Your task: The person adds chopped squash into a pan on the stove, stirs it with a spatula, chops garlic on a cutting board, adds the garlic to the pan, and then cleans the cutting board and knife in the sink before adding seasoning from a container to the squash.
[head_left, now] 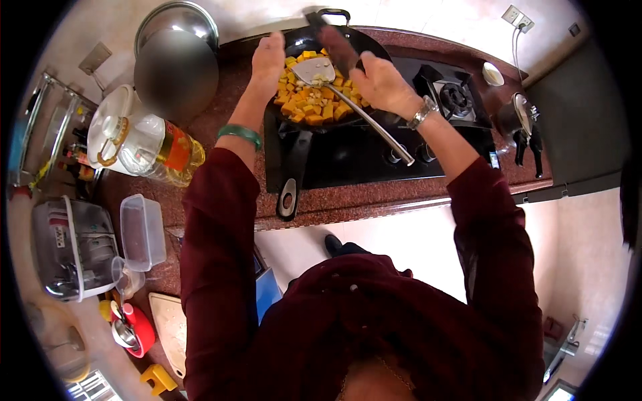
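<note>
My right hand (386,82) grips a dark reddish object with a black end (336,47). Motion blurs it; its long shape resembles a bottle. It slants over the far side of a black wok (368,42). My left hand (268,57) is raised at the wok's left rim, its fingers too blurred to read. Inside the wok lie orange cubes, probably pumpkin (313,110), with pale chopped bits on top. A metal spatula (368,118) rests on them, some bits on its blade and its handle sticking out over the black gas hob (341,160).
Left of the wok stand a large plastic bottle of yellow oil (183,155) and a round steel lid (178,20). Nearer me are a clear plastic box (143,233) and a cutting board (168,321). A small white bowl (493,74) and a lidded pot (516,115) stand to the right.
</note>
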Available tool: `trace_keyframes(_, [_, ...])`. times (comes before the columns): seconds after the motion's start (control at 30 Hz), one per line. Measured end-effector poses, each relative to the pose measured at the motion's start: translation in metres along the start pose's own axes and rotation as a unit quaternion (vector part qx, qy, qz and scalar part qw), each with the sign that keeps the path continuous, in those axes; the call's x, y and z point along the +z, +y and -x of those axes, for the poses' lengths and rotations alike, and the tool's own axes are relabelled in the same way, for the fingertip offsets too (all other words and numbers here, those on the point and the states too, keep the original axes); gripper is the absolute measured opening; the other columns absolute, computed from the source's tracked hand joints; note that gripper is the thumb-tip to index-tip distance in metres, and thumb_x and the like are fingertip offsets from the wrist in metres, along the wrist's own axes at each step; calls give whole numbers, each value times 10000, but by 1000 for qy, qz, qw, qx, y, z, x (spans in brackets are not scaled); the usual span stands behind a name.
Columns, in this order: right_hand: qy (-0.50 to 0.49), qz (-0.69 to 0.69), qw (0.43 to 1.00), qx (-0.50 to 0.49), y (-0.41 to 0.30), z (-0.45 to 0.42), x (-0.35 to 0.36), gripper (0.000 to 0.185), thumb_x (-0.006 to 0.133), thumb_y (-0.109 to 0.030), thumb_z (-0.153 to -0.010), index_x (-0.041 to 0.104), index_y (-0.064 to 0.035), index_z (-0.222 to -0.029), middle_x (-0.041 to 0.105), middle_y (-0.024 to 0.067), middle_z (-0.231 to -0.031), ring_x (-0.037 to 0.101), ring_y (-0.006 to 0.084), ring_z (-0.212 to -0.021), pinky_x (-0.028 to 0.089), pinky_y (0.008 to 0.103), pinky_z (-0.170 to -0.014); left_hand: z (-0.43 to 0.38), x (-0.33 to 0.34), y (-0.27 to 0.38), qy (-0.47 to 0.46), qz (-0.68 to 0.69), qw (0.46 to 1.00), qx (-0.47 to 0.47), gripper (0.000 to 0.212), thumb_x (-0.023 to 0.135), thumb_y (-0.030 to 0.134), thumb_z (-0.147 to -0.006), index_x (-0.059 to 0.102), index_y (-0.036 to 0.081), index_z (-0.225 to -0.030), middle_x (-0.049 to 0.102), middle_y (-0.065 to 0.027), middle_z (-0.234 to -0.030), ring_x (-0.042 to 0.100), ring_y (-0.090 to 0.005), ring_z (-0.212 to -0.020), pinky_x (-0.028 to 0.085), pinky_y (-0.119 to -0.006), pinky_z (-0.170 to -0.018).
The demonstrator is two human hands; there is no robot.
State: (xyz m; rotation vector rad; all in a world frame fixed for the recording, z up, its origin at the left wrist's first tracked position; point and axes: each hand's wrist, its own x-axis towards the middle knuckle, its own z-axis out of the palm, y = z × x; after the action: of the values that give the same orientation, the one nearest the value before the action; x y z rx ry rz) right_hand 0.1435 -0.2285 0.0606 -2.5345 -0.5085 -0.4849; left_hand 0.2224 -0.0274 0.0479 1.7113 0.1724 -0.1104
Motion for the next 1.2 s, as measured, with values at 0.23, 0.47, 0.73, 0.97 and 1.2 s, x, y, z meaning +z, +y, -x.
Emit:
trace_keyframes(0.23, [-198, -290, 924, 154, 4, -8, -11, 246, 473, -216, -881, 462, 19, -807, 499, 49, -577, 481, 118, -391, 390, 248, -384, 6, -6, -7, 14, -150, 935, 321, 252, 480, 51, -847, 594, 51, -1072, 639, -77, -952, 593, -180, -826, 462, -286, -754])
trace_keyframes(0.47, [-198, -368, 888, 192, -16, -12, -22, 229, 465, -192, -873, 445, -25, -718, 467, 26, -571, 456, 102, -404, 361, 231, -381, 25, 9, -9, -12, -270, 763, 588, 494, 485, -88, -714, 424, 8, -1195, 434, -180, -1251, 494, -370, -1056, 448, -397, -849])
trace_keyframes(0.73, [-120, -333, 903, 242, 0, -20, -19, 231, 455, -216, -872, 455, -38, -723, 464, 9, -580, 458, 86, -443, 371, 222, -422, 52, -8, -16, -110, -385, 735, 547, 505, 469, -86, -715, 465, 59, -1199, 443, -194, -1254, 464, -353, -1129, 434, -366, -904])
trace_keyframes(0.97, [-42, 37, 998, -30, -14, -4, -12, 197, 532, -137, -796, 496, 25, -901, 574, 200, -712, 596, 351, -687, 478, 409, -586, 58, -8, -11, 97, -238, 840, 477, 380, 502, -50, -744, 512, 44, -1112, 504, -171, -1175, 502, -350, -1053, 430, -384, -882])
trace_keyframes(1.2, [-65, 202, 958, -191, -35, -6, -13, 316, 584, -21, -682, 512, -12, -989, 562, 162, -849, 582, 345, -685, 475, 414, -585, 67, -5, -25, 48, -438, 674, 593, 435, 576, 56, -684, 528, 60, -1116, 465, -115, -1238, 436, -266, -1150, 342, -465, -927])
